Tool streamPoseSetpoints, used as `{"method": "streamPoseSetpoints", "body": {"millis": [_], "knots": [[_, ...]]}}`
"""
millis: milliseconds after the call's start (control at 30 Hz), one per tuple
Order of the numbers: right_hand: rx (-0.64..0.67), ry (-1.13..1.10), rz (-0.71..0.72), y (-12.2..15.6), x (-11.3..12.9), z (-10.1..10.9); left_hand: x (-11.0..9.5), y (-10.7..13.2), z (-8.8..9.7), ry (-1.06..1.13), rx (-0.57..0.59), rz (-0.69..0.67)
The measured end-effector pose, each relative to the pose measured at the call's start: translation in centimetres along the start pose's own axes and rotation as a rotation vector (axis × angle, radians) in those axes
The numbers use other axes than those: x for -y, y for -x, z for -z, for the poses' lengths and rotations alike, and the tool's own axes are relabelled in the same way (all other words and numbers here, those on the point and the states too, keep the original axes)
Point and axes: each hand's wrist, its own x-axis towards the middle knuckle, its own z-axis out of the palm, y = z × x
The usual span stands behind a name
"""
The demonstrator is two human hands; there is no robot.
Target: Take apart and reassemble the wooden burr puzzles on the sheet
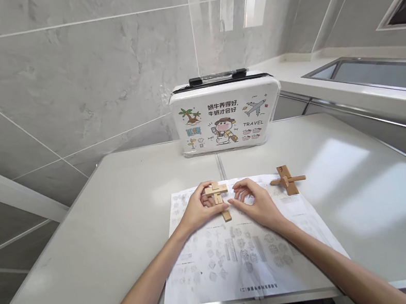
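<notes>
My left hand (pixel 200 207) grips a light wooden interlocking puzzle (pixel 216 189), its pieces crossing at right angles. Thumb below and fingers above, it holds the puzzle from the left side. Just under the puzzle is a short wooden piece (pixel 226 216); whether it touches the thumb or lies on the paper, I cannot tell. To the right, my right hand (pixel 253 200) has curled fingers spread apart, with nothing between them, close to the puzzle. Beneath both hands lies a printed instruction sheet (pixel 225 279) with small diagrams, upside down to me.
A darker brown wooden cross-shaped puzzle (pixel 288 180) rests at the sheet's upper right edge. At the back of the white folding table (pixel 124 239) stands a white cartoon travel case (pixel 228 116) against the tiled wall. A counter with a sink (pixel 378 76) runs along the right.
</notes>
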Motion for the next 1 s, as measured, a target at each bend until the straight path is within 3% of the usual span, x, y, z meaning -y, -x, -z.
{"method": "streamPoseSetpoints", "body": {"millis": [167, 467, 700, 1000], "knots": [[0.186, 0.106, 0.100, 0.28, 0.58, 0.03, 0.15, -0.57, 0.18, 0.172, -0.120, -0.004], [0.374, 0.372, 0.229, 0.84, 0.41, -0.15, 0.44, -0.58, 0.31, 0.167, -0.107, -0.024], [0.283, 0.425, 0.252, 0.93, 0.32, -0.59, 0.99, -0.61, 0.35, 0.149, -0.098, -0.036], [0.164, 0.116, -0.010, 0.13, 0.78, -0.04, 1.03, -0.53, 0.21, 0.096, -0.103, -0.048]]}}
